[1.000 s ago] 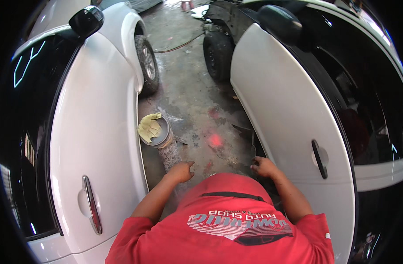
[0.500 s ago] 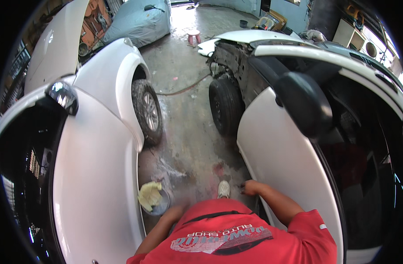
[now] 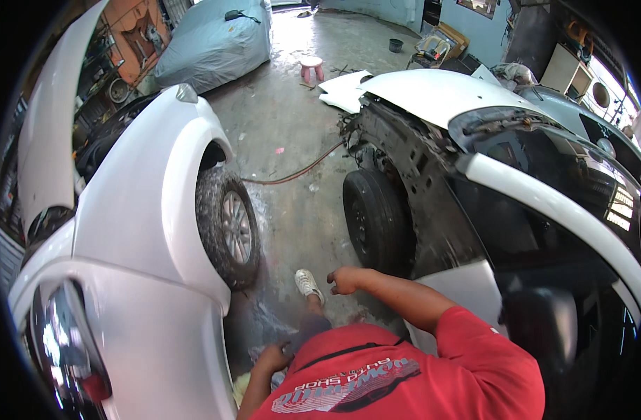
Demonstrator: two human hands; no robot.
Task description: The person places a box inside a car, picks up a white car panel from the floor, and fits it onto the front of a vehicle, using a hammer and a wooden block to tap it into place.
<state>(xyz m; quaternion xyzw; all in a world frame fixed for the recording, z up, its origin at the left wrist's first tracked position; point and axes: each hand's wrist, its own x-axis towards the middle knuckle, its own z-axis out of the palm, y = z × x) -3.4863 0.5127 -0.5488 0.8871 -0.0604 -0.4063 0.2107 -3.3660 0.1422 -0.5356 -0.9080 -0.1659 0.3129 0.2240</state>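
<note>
My right hand (image 3: 346, 280) hangs in front of my body, near the bare front wheel (image 3: 378, 217) of the white car on the right, not touching it. Its fingers are loosely bent and apart, and I see nothing in them. Lower down, my left hand (image 3: 273, 357) is beside my thigh, fingers partly apart and apparently holding nothing. A pale yellow cloth (image 3: 241, 386) shows just left of that forearm; the bucket under it is mostly hidden. To the left stands a white car's fender (image 3: 142, 175) with its muddy wheel (image 3: 229, 227).
The right car lacks its front fender, exposing dark metal (image 3: 432, 189); its side mirror (image 3: 541, 325) juts out. A hose (image 3: 292, 176) crosses the floor between the cars. Farther off are a pink-and-white stool (image 3: 311, 68), a white body panel (image 3: 345, 92) and a covered car (image 3: 215, 45).
I have moved forward between the cars, so wheels and mirrors sit lower in view. My right hand has swung forward and inward; the bucket has slipped behind my left arm.
</note>
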